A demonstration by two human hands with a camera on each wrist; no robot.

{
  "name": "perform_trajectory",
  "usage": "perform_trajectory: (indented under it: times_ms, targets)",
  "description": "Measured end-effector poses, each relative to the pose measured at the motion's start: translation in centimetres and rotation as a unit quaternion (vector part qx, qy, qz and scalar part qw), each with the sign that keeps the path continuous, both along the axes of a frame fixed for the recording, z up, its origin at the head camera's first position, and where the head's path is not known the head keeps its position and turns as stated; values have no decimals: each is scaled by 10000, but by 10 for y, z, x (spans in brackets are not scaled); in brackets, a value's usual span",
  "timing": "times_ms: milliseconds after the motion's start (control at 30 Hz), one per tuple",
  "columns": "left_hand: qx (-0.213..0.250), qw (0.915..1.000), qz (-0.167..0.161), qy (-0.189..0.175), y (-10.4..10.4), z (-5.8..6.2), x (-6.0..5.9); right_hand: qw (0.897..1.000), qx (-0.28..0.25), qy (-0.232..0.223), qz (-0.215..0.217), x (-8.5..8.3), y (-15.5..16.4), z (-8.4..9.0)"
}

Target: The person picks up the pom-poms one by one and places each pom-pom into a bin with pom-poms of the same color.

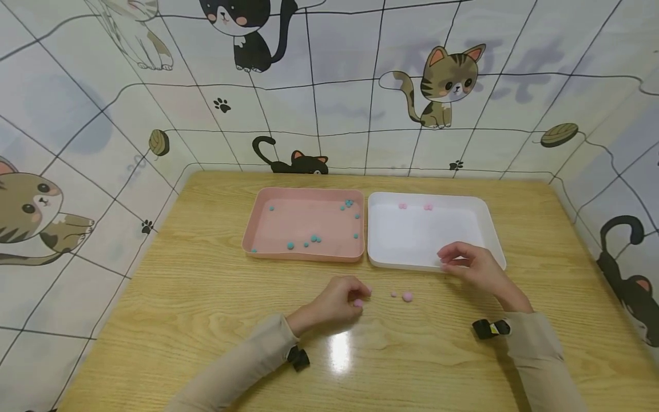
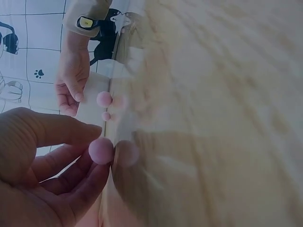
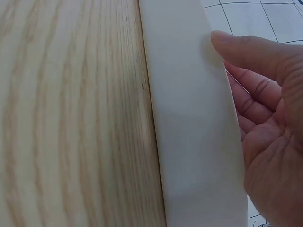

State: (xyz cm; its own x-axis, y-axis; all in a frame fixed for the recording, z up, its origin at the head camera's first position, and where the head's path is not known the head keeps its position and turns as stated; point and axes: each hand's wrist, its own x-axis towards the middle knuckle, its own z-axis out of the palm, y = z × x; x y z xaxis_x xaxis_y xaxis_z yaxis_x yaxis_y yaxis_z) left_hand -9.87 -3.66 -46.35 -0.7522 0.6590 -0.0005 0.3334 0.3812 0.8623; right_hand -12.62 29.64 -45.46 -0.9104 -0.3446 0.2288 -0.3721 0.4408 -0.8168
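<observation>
Two pink balls [image 1: 401, 296] lie near the table's front edge; the left hand [image 1: 334, 303] pinches a third (right hand [image 1: 471, 266] relaxed, empty) by the white tray [image 1: 491, 240].

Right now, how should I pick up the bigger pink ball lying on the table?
Pinch the bigger pink ball across its middle with thumb and fingertip, coming straight down from above. It is round and rests free on the table, so it may roll if nudged sideways; the smaller ball lies just beside it.
</observation>
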Motion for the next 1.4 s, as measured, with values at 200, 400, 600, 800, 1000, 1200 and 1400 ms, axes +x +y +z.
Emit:
perform_trajectory:
  times_ms: [200, 400, 600, 800, 1000, 1200, 1400]
  targets:
    - [-99, 9999, -1, 119, 0, -3, 0, 10000, -6, -23, 40, -2, 2, -3]
    - [-11, 10000, 27, 67, 0, -3, 0, 9999, -52, -78, 133, -2, 1, -3]
    - [231, 9997, 10, -74, -1, -2, -2, 9992, -85, 127, 360, -3, 1, -4]
    - [536, 9985, -81, -91, 0, 2, -6, 9996, -32, 35, 267, -2, 1, -3]
    - [892, 9958, -131, -128, 4, 7, -10, 9997, 34, 20, 260, -3, 2, -5]
    - [1124, 9934, -136, 168, 10, 15, -17, 9994, 59, 33, 331, -3, 3, -4]
    - [1185, 9926, -132, 226, 18, 20, -28, 9995, 80, -17, 311, -2, 2, -3]
